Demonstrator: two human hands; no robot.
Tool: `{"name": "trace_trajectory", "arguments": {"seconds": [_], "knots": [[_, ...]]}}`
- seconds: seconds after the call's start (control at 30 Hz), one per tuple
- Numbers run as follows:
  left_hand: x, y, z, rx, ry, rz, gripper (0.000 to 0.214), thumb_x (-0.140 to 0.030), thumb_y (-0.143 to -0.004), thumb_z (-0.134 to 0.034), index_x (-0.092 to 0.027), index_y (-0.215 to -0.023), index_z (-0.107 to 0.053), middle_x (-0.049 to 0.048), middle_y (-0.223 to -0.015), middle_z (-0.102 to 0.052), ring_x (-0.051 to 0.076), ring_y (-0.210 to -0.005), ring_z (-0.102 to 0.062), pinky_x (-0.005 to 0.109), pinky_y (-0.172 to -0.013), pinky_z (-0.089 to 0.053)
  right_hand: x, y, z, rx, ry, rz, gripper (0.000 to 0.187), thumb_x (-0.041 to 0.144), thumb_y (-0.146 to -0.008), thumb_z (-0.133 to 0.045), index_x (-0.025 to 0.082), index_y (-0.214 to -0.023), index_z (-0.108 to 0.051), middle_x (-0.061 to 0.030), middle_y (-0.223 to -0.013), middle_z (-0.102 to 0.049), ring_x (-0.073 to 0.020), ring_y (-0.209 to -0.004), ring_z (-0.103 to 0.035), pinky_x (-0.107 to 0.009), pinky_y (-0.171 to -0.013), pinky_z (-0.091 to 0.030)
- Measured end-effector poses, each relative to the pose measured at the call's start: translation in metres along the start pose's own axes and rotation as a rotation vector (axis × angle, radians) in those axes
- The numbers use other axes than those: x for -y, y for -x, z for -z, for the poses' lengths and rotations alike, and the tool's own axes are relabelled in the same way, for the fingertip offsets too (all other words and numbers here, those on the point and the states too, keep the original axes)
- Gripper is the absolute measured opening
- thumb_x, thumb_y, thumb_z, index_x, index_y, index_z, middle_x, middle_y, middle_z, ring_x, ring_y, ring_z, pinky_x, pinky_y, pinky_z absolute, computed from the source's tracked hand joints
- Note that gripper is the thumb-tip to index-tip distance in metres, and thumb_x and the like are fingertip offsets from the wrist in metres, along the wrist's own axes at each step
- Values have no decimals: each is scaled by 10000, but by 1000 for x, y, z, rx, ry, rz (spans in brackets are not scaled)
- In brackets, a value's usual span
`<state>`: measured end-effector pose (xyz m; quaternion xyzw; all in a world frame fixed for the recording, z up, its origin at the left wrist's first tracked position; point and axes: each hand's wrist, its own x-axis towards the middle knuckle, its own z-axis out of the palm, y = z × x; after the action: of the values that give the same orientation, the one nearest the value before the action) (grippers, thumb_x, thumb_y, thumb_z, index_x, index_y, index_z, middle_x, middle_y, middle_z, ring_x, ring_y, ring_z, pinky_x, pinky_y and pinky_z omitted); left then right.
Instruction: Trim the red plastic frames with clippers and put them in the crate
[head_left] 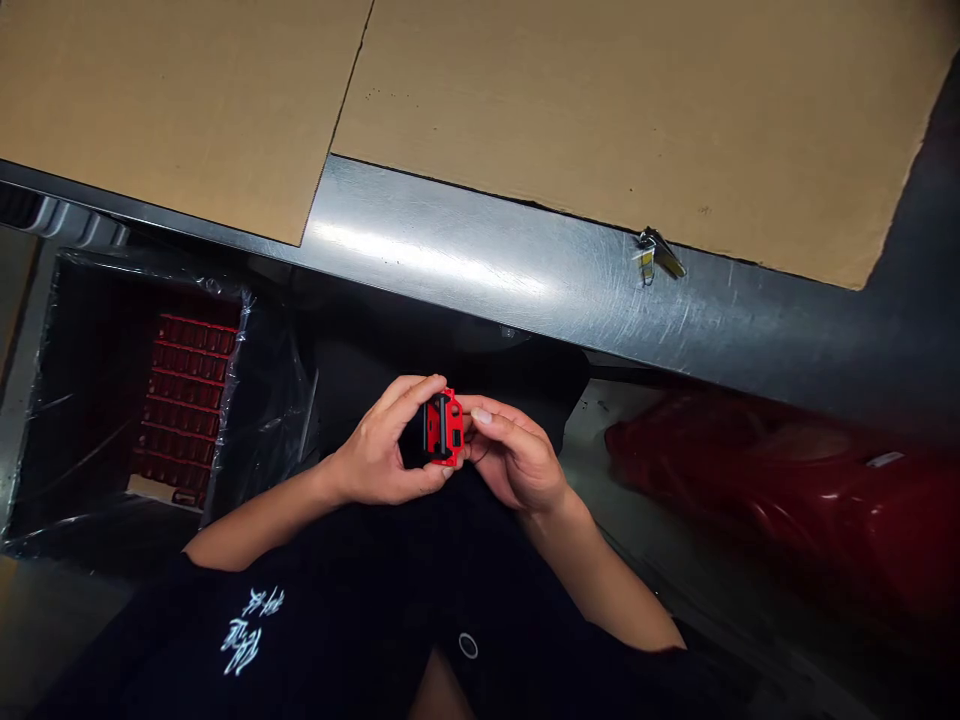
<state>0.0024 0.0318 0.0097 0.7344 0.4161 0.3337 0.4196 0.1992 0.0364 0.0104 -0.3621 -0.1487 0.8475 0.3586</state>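
A small red and black plastic part (454, 438) is between the thumb and fingers of my left hand (382, 445), held upright above my lap. Its red face has cut-out openings, and a black bar runs along its left side. My right hand (521, 455) is closed at the part's right edge, with the index finger reaching to it. The right thumb is bent against the fingers, and whatever lies between them is hidden.
Cardboard sheets (600, 120) cover much of the metal table (442, 250) ahead. Small metal pieces with yellow (651, 258) lie at the cardboard's edge. At left stands a plastic-lined bin (82, 400) holding rows of red parts (187, 390). A red plastic object (780, 490) is at right.
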Motion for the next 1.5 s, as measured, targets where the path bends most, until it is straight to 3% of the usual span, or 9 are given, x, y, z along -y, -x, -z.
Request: {"name": "trace_trajectory", "arguments": {"seconds": [0.43,0.6,0.73,0.9,1.0,1.1,1.17,1.3,1.5], "knots": [[1,0,0,46,75,32,910,-322,-783,-807,-266,-1576,-366,153,-1348,-554,309,-1241,-609,521,-1036,-574,-4,-1,2,-12,39,-31,280,422,-790,-843,193,-885,-713,34,-658,-648,-78,-483,-530,-188,-444,-428],[9,3,7,200,447,261,890,-511,-816,-790,-260,-1571,-391,180,-1455,-571,332,-1280,-639,484,-1013,-596,13,11,0,65,775,401,61,276,-880,-778,243,-930,-787,-17,-842,-724,-146,-714,-665,-278,-628,-539],[13,5,6,247,700,362,711,-471,-824,-802,-254,-1455,-557,146,-1367,-674,321,-1248,-684,468,-1038,-589,24,19,-4,169,1386,700,192,195,-968,-647,290,-1040,-797,-34,-929,-754,-171,-803,-672,-316,-703,-547],[18,9,-9,80,843,335,823,-386,-792,-853,-303,-1507,-454,154,-1427,-627,270,-1237,-695,381,-980,-620,31,18,-4,161,1527,840,272,167,-953,-640,324,-1136,-766,-36,-1034,-773,-203,-894,-697,-337,-738,-583],[18,9,-12,-16,817,262,807,-434,-809,-832,-317,-1501,-434,162,-1489,-571,279,-1270,-675,417,-1013,-615,57,16,11,-134,1513,931,296,178,-929,-649,288,-1189,-737,-59,-1089,-767,-230,-974,-717,-395,-832,-600],[15,7,-10,-75,728,183,815,-441,-801,-837,-336,-1497,-427,155,-1521,-529,297,-1306,-650,430,-1007,-624,98,7,44,-911,1539,1012,381,339,-850,-725,193,-1201,-734,-117,-1123,-725,-241,-858,-690,-411,-731,-575],[12,6,-8,-102,696,137,823,-418,-798,-845,-346,-1501,-424,143,-1507,-530,292,-1302,-652,408,-985,-637,122,-5,69,-1213,1597,851,625,400,-682,-863,158,-1241,-720,-132,-1144,-696,-229,-806,-645,-456,-828,-541],[10,6,-9,-119,692,78,854,-382,-803,-848,-352,-1526,-394,130,-1460,-555,284,-1289,-663,404,-1001,-630,141,-26,99,-1381,1591,559,574,332,-594,-952,193,-1129,-798,-132,-1069,-693,-284,-1011,-633,-454,-921,-479],[9,7,-9,-94,668,73,863,-384,-801,-852,-350,-1521,-375,143,-1484,-544,310,-1331,-635,443,-1037,-606,135,-32,101,-1410,1582,635,599,377,-557,-980,216,-1110,-816,-122,-999,-714,-272,-967,-626,-410,-861,-454]]}}
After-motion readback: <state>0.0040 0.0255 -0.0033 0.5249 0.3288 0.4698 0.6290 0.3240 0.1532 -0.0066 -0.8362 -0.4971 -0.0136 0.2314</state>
